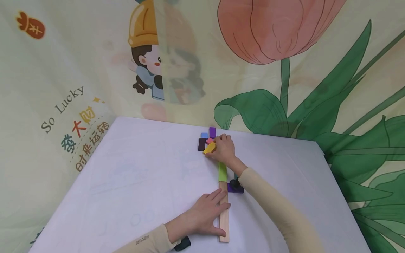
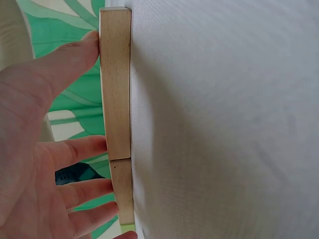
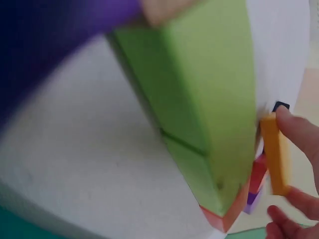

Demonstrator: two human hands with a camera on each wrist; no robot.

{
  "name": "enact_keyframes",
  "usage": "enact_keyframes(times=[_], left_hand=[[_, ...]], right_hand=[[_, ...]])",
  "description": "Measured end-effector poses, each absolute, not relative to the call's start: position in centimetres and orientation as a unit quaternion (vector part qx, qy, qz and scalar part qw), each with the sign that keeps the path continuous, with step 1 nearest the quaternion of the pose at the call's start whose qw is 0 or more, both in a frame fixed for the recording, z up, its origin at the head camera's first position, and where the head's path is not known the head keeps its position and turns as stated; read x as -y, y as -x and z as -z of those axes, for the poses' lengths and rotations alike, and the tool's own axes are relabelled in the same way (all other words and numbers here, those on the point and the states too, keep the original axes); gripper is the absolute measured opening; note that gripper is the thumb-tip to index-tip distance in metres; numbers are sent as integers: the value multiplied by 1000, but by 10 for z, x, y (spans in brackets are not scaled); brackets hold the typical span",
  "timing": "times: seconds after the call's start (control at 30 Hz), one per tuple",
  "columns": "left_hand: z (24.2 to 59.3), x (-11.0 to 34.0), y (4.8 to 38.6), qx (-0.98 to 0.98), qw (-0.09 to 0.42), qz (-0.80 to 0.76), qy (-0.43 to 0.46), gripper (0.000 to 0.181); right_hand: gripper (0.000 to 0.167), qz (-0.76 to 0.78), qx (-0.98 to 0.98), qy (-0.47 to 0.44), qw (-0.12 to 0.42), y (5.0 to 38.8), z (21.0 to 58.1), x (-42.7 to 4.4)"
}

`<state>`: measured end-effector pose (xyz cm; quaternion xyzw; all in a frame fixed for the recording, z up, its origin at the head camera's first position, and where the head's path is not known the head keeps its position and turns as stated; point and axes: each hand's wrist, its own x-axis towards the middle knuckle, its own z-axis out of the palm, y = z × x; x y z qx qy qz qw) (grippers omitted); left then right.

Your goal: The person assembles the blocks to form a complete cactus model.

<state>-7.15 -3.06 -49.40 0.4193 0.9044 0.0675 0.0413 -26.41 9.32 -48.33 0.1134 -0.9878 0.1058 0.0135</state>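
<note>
The right hand (image 1: 225,149) pinches the yellow block (image 1: 209,148), aslant near the far end of the green strip (image 1: 223,172), while the left hand's (image 1: 205,214) spread fingers touch the wooden blocks (image 1: 224,223).

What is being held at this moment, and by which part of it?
The right hand holds the yellow block, pinched by its two opposite ends. The left hand touches the plain wooden blocks without gripping them.
</note>
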Motion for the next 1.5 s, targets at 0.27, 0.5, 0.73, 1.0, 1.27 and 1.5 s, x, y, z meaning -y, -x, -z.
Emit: enact_keyframes(times=[0.27,0.5,0.73,1.0,1.27,1.5], left_hand=[[494,30,70,-904,27,-62,-423,78],[490,28,73,-906,105,-81,-402,81],[491,28,70,-906,104,-88,-401,81],[491,28,70,-906,95,-91,-403,80],[490,28,69,-905,93,-96,-403,80],[490,28,70,-906,97,-89,-401,81]], right_hand=[[22,-291,937,-188,31,256,473,-88],[25,-413,897,-146,-55,265,441,-127],[26,-386,915,-99,-61,271,454,-196],[24,-380,914,-77,-120,262,477,-224],[24,-362,918,-72,-143,260,490,-224],[22,-382,912,-76,-131,255,499,-227]])
